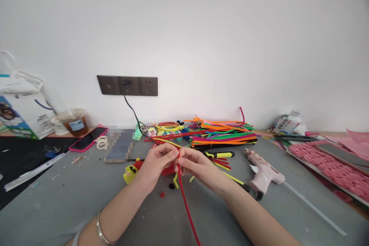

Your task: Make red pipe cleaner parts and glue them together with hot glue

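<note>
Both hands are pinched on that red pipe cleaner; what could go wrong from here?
The red pipe cleaner trails loose toward the body, so it might snag while the left hand and right hand grip it. The glue gun lies close beside the right forearm and could be bumped.

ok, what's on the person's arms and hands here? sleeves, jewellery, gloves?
Both forearms are bare to the frame edge, no sleeves showing. Left hand and right hand are ungloved, with no rings visible. The left wrist carries a thin silver bangle. No watch or markings show.
</note>
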### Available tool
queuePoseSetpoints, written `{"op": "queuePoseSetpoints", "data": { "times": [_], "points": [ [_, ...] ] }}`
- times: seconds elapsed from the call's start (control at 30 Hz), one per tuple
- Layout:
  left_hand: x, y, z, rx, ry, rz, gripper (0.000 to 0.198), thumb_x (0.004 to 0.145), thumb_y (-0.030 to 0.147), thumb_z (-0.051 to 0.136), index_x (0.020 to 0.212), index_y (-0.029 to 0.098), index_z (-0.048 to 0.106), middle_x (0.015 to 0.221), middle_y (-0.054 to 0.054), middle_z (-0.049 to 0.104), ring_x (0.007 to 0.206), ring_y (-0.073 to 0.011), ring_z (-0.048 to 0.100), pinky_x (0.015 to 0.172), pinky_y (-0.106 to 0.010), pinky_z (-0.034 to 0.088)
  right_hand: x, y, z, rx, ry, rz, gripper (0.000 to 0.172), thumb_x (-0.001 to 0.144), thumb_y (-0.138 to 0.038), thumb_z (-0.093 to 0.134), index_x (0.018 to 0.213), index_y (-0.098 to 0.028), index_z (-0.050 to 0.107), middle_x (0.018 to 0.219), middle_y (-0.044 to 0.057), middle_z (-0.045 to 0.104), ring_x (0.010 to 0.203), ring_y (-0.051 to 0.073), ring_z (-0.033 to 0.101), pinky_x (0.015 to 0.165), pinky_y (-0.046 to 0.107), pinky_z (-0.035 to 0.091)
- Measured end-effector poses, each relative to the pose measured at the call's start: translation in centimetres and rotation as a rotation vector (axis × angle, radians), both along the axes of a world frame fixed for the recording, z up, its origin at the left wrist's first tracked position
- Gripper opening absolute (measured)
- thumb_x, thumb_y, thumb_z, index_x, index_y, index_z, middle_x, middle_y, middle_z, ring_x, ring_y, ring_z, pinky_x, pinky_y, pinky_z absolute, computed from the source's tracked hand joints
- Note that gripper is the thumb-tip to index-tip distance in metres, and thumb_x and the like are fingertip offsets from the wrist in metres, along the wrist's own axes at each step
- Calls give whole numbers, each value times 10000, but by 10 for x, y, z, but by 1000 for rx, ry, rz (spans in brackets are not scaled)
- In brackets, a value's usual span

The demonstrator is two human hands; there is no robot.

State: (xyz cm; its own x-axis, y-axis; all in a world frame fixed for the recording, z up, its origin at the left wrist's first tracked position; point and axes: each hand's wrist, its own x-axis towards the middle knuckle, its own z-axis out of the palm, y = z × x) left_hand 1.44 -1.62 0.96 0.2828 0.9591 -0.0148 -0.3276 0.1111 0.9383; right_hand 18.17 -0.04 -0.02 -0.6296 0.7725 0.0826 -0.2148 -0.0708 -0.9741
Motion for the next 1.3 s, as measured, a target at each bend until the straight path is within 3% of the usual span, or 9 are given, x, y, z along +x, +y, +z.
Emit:
{"op": "queuePoseSetpoints", "data": {
  "times": [0.07,0.17,0.27,0.4,0.57,0.73,0.9,1.17,1.3],
  "points": [
    [3,-2,0,-33,-43,4,303,749,439,774,714,179,624,514,35,550,512,-136,524,602,-321,510,-4,-1,-2,1,29,-7,311,871,-466,691,814,-177,590,759,-11,622,676,105,543,675,244,426],
    [0,1,-1,-35,-24,-12,305,736,441,787,718,174,641,571,20,589,556,-136,547,642,-315,493,-4,-1,-2,-14,32,-23,323,861,-473,698,803,-177,584,740,-11,609,668,107,523,666,241,411],
    [-9,7,-2,27,117,61,310,724,449,798,748,157,698,649,23,580,564,-82,448,578,-237,370,2,2,1,-81,60,-34,313,858,-448,697,767,-189,546,637,-35,555,599,104,461,605,234,369],
    [-17,12,-1,82,295,84,378,776,531,716,830,158,741,688,11,557,621,-105,421,578,-246,319,11,7,3,-112,44,44,275,883,-347,643,705,-197,497,536,-54,485,516,97,375,559,238,320],
    [-20,11,1,178,451,-87,304,807,465,706,784,162,721,719,3,597,660,-119,457,633,-249,355,14,8,3,-125,-48,120,257,880,-279,602,673,-194,477,522,-61,458,486,86,348,558,242,325],
    [-24,12,0,157,494,-240,254,777,411,747,789,159,713,764,-7,622,717,-136,509,671,-254,389,16,8,2,-130,-102,125,254,868,-270,589,656,-197,468,481,-79,394,464,81,302,524,233,290],
    [-24,10,2,123,478,-265,277,782,426,737,769,154,686,713,10,560,661,-119,451,611,-251,344,18,6,6,-132,-134,149,245,868,-299,618,688,-195,489,482,-75,418,471,83,325,531,231,304],
    [-19,9,1,86,254,-92,294,757,428,761,740,161,639,650,48,467,571,-77,328,551,-246,236,17,5,5,-66,-37,103,250,876,-400,698,839,-181,582,710,-23,583,630,96,495,603,225,386],
    [-10,5,2,-6,122,-38,318,703,423,795,714,158,620,617,38,519,546,-76,393,537,-237,285,11,6,0,-48,-45,77,276,838,-411,744,825,-176,600,764,-8,647,669,97,563,654,231,429]
  ]
}}
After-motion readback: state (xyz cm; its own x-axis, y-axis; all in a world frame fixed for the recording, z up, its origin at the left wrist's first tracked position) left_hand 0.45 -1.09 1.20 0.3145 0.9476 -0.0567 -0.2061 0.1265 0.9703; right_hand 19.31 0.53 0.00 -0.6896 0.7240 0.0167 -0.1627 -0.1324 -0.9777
